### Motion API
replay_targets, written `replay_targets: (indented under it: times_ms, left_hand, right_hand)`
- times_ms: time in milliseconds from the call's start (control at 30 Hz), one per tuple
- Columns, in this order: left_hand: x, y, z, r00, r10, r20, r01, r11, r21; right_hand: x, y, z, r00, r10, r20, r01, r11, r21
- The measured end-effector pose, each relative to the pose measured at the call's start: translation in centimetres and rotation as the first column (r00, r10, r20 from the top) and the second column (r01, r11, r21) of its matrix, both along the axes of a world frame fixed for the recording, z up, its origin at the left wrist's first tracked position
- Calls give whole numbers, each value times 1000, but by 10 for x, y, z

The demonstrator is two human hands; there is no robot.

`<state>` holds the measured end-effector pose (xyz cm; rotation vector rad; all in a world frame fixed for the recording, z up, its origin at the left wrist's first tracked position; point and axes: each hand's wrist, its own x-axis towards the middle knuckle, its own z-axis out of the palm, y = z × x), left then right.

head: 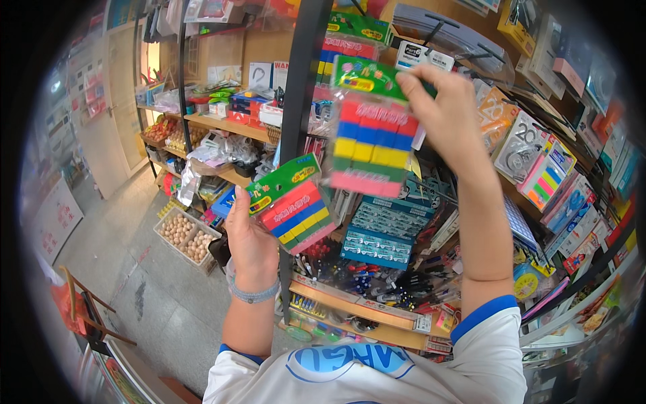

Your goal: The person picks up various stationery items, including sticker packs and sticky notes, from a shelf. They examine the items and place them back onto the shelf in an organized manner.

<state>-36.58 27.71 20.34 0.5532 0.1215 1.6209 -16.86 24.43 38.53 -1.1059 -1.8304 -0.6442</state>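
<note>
My left hand grips a small clear packet of coloured blocks with a green header card, tilted, the thumb over the card's left end. Farther up, my right hand pinches the green header of a second such packet. Rows of red, blue, yellow, green and pink blocks show through its plastic, and the packet looks slightly blurred. Behind it, a further packet of the same kind hangs by the black shelf post. Metal display hooks stick out above my right hand.
Below the packets are a teal display box and many pens on a wooden shelf. Carded stationery hangs at right. A plastic crate of eggs sits on the floor at left, near a wooden chair. Stocked shelves stand beyond.
</note>
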Motion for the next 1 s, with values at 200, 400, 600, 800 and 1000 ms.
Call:
replay_targets:
  times_ms: [200,400,600,800,1000]
  left_hand:
    - [1,-1,-10,998,32,-54,-32,999,5]
    - [-3,2,-19,996,72,-58,-73,997,-15]
    - [-7,0,-20,996,75,-53,-76,997,-5]
    - [-8,1,-21,994,75,-78,-75,997,-4]
    - [-6,4,-24,992,73,-102,-73,997,8]
  right_hand:
    - [16,55,42,944,-206,257,177,975,130]
    - [3,96,65,964,-169,204,148,982,114]
    - [2,113,67,980,-181,79,173,980,100]
    - [5,130,69,986,-164,40,158,979,127]
    - [8,137,67,980,-197,14,193,969,156]
